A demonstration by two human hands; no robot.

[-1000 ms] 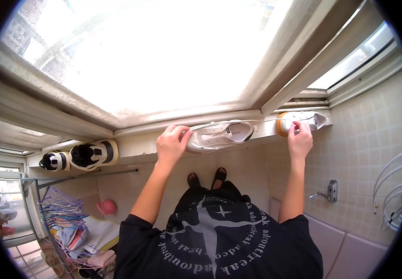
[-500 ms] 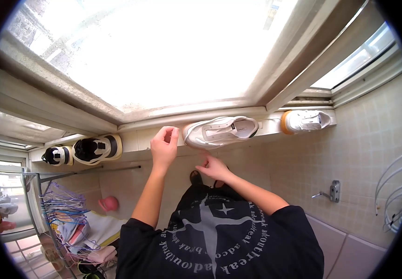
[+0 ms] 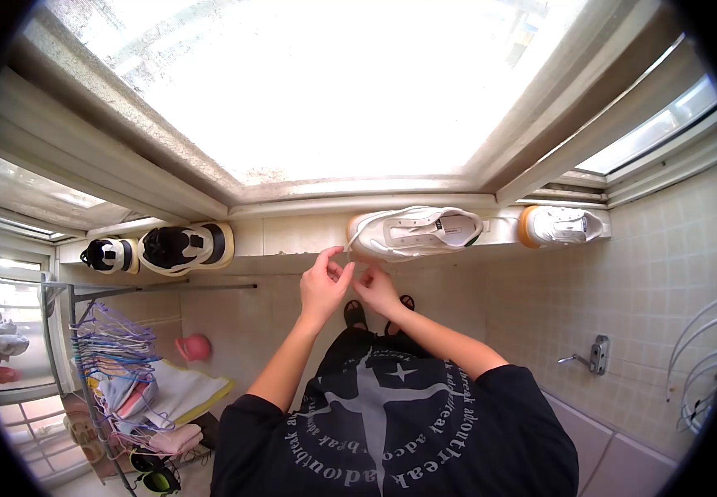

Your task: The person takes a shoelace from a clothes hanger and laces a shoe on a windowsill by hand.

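Observation:
A white sneaker [image 3: 416, 234] lies on the window ledge, its toe to the left and the lace holes in its upper looking bare. Just below the toe my left hand [image 3: 325, 290] is closed, thumb and index finger at a thin white shoelace [image 3: 349, 243]. Beside it my right hand [image 3: 377, 290] has its fingers pinched together near the left fingertips; whatever they hold is too small to make out. Farther right on the ledge rests a second white sneaker [image 3: 561, 226] with an orange heel.
Two black-and-white sneakers [image 3: 184, 248] stand at the ledge's left. Below them are a metal rack [image 3: 159, 287], hangers [image 3: 114, 344] with cloths, and a pink object [image 3: 193, 347] on the floor. A tap [image 3: 597, 356] juts from the tiled wall at right.
My left hand has moved right and lower, and my right hand has risen slightly; the fingertips now come close together under the sneaker's toe. The view has shifted slightly.

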